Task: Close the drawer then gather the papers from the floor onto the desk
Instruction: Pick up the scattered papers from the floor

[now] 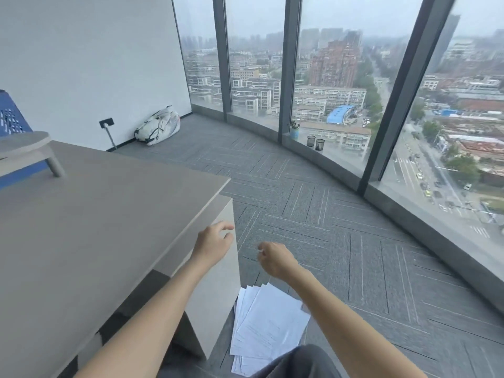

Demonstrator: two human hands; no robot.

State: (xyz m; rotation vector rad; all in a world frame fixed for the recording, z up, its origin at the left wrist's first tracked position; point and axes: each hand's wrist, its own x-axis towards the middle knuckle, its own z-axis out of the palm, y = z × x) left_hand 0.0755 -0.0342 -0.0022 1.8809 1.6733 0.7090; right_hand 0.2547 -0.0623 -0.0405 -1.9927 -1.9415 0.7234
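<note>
A fanned pile of white papers (266,326) lies on the grey carpet beside the desk's end panel, partly covered by my knee. The grey desk (90,230) fills the left. An opening under the desktop edge near my left forearm shows dark; I cannot tell whether it is the drawer. My left hand (214,242) hovers at the desk's right corner, fingers apart and curled, holding nothing. My right hand (275,259) hangs above the carpet and papers, fingers loosely curled inward, with nothing visible in it.
A small grey stand (30,151) sits on the desk's far left, with a blue crate (11,118) behind it. A white bag (158,126) leans against the wall. Two mesh cups (315,142) and a potted plant (294,130) stand on the curved window ledge.
</note>
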